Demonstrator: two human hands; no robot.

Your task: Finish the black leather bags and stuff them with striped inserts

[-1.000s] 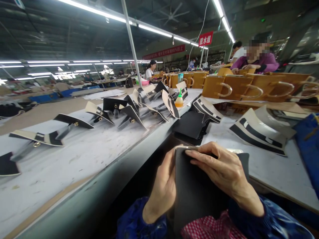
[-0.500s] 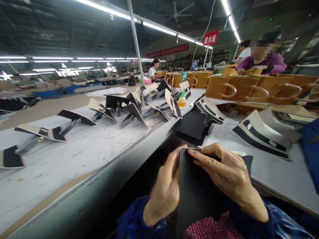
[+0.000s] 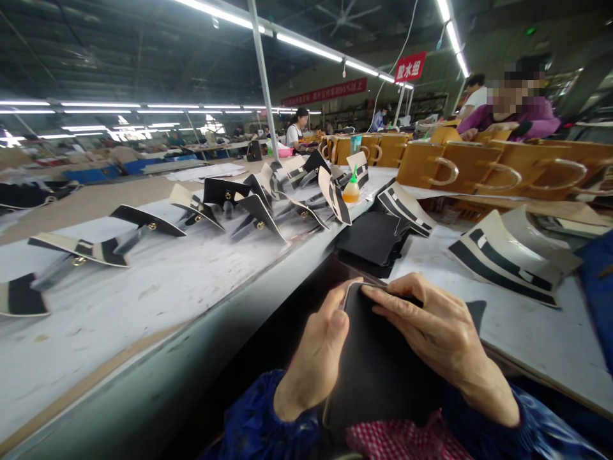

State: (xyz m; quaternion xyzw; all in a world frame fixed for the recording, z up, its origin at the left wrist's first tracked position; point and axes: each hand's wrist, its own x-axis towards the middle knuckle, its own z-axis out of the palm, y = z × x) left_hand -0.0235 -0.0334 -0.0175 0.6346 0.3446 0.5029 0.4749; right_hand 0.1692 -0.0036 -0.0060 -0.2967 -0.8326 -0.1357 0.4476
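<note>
Slippage is the main risk: the dark panel [image 3: 383, 370] stands nearly upright over the lap, against the near edge of the worktable [image 3: 527, 332], and uneven pressure could buckle or shift it. The left hand [image 3: 313, 364] clasps its left edge, thumb on the face. The right hand [image 3: 440, 338] lies across the top, fingers stretched flat; whether its thumb pinches from behind cannot be told. Just beyond lie a stack of black pieces [image 3: 371, 239] and striped panels [image 3: 507, 255]; a glue bottle [image 3: 352, 188] stands farther off. The table edge limits room to tilt the panel away.
</note>
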